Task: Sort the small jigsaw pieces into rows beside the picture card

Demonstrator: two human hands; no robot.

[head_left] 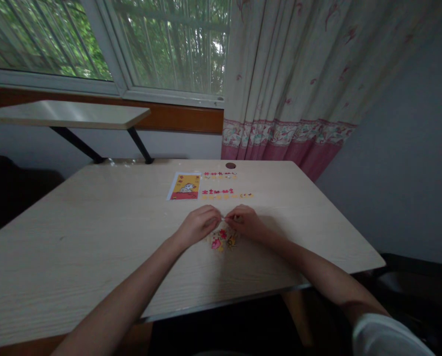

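My left hand and my right hand meet over the table, fingertips pinched together around a tiny piece, probably a jigsaw piece, too small to make out well. Just below them lies a loose pile of jigsaw pieces in pink, red and yellow. Beyond my hands, red jigsaw pieces and yellow ones run in short rows, with further rows higher up. Left of these rows is a picture card showing a white animal on yellow and red.
The pale wooden table has a round cable hole near its back edge. A raised shelf on black supports stands at the back left. Behind the table hang a window and a floral curtain.
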